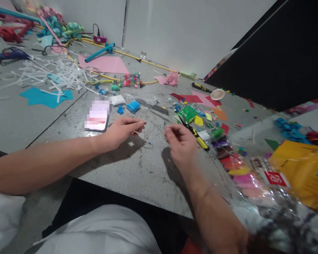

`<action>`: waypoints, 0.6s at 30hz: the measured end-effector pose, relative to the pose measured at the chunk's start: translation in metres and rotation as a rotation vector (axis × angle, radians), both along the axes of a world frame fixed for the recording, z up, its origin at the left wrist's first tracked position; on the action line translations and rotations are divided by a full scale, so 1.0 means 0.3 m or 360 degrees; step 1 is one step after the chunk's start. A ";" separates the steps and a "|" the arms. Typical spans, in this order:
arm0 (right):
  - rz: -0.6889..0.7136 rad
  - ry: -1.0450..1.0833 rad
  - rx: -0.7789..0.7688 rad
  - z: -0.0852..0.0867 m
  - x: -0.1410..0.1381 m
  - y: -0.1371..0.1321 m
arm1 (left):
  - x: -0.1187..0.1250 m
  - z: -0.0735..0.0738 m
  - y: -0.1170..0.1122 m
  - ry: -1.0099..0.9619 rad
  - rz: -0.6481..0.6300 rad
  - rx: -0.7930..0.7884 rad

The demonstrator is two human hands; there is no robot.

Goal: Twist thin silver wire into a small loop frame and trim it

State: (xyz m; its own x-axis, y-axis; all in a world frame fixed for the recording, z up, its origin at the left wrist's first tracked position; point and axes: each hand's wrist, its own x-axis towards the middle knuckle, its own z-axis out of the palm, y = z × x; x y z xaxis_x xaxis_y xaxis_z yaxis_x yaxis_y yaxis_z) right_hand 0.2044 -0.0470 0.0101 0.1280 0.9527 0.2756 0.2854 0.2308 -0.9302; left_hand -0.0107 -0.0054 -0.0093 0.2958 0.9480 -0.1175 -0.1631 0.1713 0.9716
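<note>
My left hand (pixel 123 130) hovers over a grey board (pixel 137 169), its fingertips pinched together on the end of a thin clear thread (pixel 155 124). The thread arcs across to my right hand (pixel 180 143), whose fingers are curled and pinched on its other end. A small blue bead (pixel 149 143) lies on the board between and just below the hands. A phone (pixel 97 115) lies beside my left hand.
Clear packets of coloured beads and foam pieces (pixel 228 155) spread to the right, with yellow-handled scissors (pixel 196 135) and a yellow bag (pixel 302 173). White paper strips (pixel 53 72), blue paper (pixel 46 97), pink paper (pixel 106 64) and a glue gun (pixel 12 54) litter the floor behind.
</note>
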 end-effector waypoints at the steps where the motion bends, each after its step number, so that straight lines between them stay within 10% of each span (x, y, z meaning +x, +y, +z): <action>1: 0.0010 -0.0106 0.0068 -0.016 -0.016 -0.011 | 0.001 -0.002 0.000 0.0022 0.0005 0.0011; 18: 0.0143 0.0107 -0.0334 -0.100 -0.085 -0.013 | 0.002 0.016 -0.016 0.0098 -0.0071 0.0075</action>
State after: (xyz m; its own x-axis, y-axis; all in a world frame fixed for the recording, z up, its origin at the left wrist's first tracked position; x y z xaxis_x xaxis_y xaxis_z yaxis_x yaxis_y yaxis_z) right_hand 0.1788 -0.0511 -0.0198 0.0515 0.9966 0.0640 0.2083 0.0520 -0.9767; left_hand -0.0102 -0.0101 -0.0044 0.3316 0.9389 -0.0921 -0.0958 0.1306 0.9868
